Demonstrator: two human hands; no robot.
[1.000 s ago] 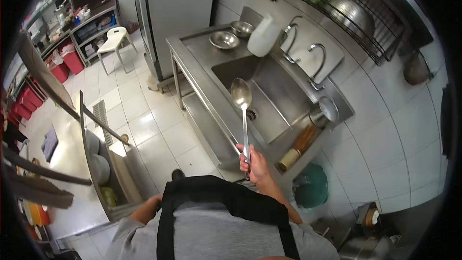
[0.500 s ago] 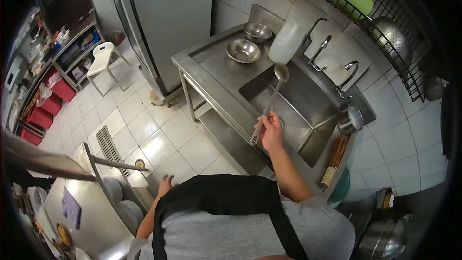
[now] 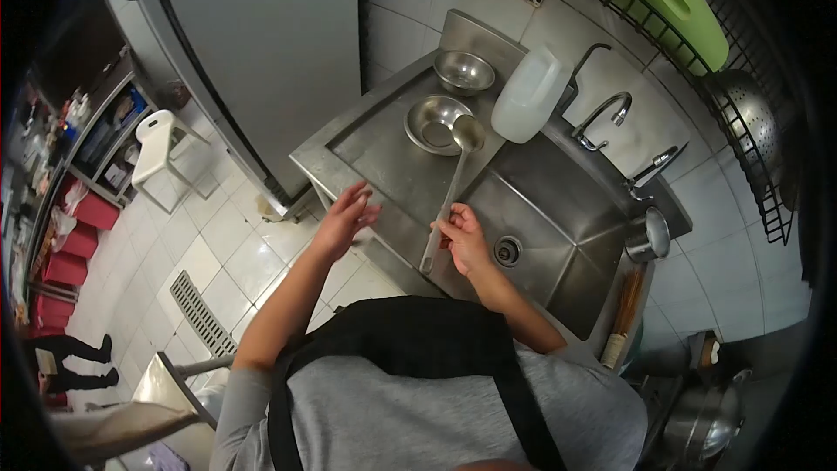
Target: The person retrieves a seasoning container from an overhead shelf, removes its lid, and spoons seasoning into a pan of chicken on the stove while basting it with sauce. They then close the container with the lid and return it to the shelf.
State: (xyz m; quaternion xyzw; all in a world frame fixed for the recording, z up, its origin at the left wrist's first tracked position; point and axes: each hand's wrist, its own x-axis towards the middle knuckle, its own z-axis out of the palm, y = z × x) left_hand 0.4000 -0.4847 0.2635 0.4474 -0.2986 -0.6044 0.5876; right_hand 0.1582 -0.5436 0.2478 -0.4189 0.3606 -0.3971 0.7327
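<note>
My right hand is closed around the handle of a long metal spoon. The spoon's bowl overlaps the edge of the nearer metal bowl in the view; whether they touch I cannot tell. Fingers apart and holding nothing, my left hand hangs by the front edge of the steel counter. A second metal bowl sits behind the first. To their right stands a translucent white plastic jug, beside the sink.
Two taps rise behind the sink. A metal pot and a brush of thin sticks lie on its right side. Above hangs a wire rack with a green plastic item. Another person's legs show at the far left.
My left hand has risen from beside my body to the counter's front edge. The spoon has moved left, from over the sink toward the bowls. The view has shifted closer to the counter.
</note>
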